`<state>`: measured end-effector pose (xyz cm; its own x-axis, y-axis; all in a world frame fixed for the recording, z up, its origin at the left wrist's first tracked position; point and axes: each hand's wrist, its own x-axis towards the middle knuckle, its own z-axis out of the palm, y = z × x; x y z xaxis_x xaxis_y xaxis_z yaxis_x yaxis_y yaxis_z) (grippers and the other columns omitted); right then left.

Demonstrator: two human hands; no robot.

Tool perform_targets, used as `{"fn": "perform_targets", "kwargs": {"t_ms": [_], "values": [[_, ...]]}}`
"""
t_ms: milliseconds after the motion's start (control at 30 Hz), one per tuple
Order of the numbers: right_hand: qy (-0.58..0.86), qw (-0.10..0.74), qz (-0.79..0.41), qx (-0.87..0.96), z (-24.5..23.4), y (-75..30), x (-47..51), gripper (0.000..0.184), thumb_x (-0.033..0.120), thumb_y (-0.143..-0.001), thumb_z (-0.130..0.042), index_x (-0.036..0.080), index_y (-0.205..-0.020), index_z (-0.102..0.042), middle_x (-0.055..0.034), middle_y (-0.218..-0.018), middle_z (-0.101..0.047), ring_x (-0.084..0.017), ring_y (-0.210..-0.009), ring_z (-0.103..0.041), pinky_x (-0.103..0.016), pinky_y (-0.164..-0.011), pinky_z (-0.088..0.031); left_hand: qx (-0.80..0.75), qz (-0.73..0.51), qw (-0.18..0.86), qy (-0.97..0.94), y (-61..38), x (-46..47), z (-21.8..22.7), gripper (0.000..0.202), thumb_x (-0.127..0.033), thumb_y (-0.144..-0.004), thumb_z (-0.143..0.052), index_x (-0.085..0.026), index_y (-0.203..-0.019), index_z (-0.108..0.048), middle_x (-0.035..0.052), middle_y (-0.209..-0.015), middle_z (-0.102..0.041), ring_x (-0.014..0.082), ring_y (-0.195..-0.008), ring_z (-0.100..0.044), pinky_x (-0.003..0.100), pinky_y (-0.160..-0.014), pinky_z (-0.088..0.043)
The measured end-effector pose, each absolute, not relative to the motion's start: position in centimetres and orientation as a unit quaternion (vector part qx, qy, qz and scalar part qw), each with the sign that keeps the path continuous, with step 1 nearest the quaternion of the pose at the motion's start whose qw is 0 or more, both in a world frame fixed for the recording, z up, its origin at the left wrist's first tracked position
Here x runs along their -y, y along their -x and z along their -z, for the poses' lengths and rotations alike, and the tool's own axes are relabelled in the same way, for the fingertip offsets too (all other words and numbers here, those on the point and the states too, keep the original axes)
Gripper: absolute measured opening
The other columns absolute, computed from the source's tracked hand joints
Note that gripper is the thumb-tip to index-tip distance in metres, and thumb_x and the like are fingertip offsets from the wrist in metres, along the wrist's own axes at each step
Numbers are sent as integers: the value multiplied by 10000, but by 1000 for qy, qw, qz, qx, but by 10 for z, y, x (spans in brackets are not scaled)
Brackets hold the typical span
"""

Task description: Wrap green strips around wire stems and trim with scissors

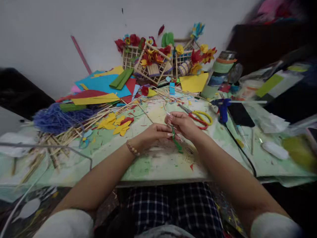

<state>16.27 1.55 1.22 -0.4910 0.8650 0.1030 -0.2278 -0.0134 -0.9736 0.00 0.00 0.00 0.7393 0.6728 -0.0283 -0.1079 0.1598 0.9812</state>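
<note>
My left hand (158, 132) is closed, its thumb and fingertips pinching a narrow green strip (177, 144) that hangs down toward the tabletop. My right hand (182, 124) meets it from the other side, fingers bent and pressed together at the strip's upper end. Something thin and pale shows at the right fingertips, too small to name. Just beyond my right hand lie scissors (207, 116) with red and yellow handles. Yellow petal-shaped cutouts (109, 121) rest to the left of my hands.
Thin wooden sticks (71, 132) and a blue yarn bundle (61, 118) lie at left. Stick frames with flowers (155, 62) lean on the wall. A blue glue gun (223, 109), a black phone (239, 114) and a tall jar (218, 74) stand or lie at right.
</note>
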Motion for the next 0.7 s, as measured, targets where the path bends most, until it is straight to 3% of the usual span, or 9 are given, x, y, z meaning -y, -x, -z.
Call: {"fn": "perform_targets", "kwargs": {"t_ms": [200, 467, 700], "values": [[273, 437, -649, 559, -10, -160, -18, 333, 426, -742, -637, 158, -586, -516, 38, -517, -443, -54, -414, -327, -209, -381, -220, -294, -303, 703, -572, -5, -4, 9, 211, -286, -724, -699, -109, -839, -713, 82, -814, -721, 159, -730, -660, 290, -753, -497], [278, 442, -669, 529, -13, -156, -16, 300, 388, -772, -597, 166, -601, -490, 53, -510, -406, -47, -394, -291, -206, -357, -161, -322, -276, 657, -623, -3, -3, -2, 227, -318, -749, -664, -120, -839, -730, 88, -812, -731, 176, -759, -669, 299, -764, -500], [337, 336, -713, 514, -16, -158, -15, 289, 372, -778, -595, 167, -599, -497, 64, -462, -401, -49, -346, -312, -203, -336, -206, -345, -246, 653, -627, -1, -1, -4, 203, -309, -717, -676, -126, -781, -735, 92, -745, -729, 174, -671, -657, 287, -659, -509]]}}
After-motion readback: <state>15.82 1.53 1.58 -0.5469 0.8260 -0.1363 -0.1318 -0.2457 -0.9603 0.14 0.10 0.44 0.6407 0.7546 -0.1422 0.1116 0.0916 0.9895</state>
